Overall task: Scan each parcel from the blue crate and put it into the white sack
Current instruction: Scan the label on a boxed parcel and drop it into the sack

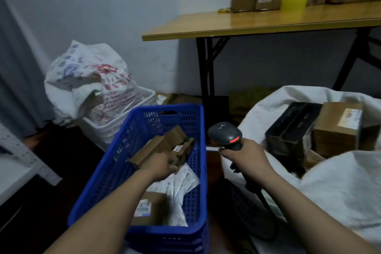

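Observation:
The blue crate [115, 173] stands on the floor in front of me. Inside it my left hand [159, 166] grips a long brown cardboard parcel [162, 146], tilted up above the others. Below it lie a white plastic mailer [179, 183] and a small brown box with a label [148, 208]. My right hand [245, 156] holds a dark handheld scanner [225, 133] by its handle, just right of the crate, its head pointing left. The white sack [340, 187] lies open at the right, with a black box [292, 128] and a brown labelled box [338, 128] in it.
A white basket [115, 130] with a printed, stuffed bag [90, 80] stands behind the crate on the left. A wooden folding table [257, 22] with several cardboard boxes and a yellow item is at the back right. The scanner's cable runs down over the dark floor.

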